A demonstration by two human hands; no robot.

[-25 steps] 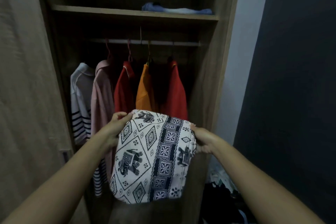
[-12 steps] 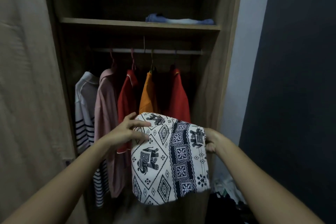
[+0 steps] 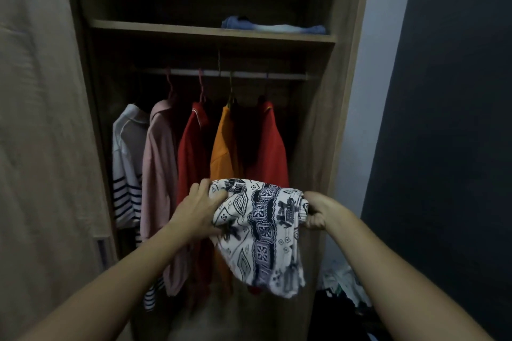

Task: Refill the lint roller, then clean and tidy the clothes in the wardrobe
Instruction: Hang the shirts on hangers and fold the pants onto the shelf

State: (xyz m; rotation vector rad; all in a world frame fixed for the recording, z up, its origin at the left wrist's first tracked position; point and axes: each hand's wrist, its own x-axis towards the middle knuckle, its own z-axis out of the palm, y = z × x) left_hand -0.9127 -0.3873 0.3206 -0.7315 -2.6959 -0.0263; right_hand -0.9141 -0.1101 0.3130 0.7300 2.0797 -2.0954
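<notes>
Head: left hand (image 3: pixel 198 212), right hand (image 3: pixel 318 212) on patterned cloth (image 3: pixel 260 230)

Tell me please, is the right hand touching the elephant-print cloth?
Touching. The head view shows the right hand with its fingers curled round the right edge of the elephant-print cloth, with no gap between them.

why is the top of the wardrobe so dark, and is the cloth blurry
Head view: dim light leaves the space above the shelf nearly black; the patterned cloth is smeared along its lower edge; a red shirt behind looks sharper.
</notes>
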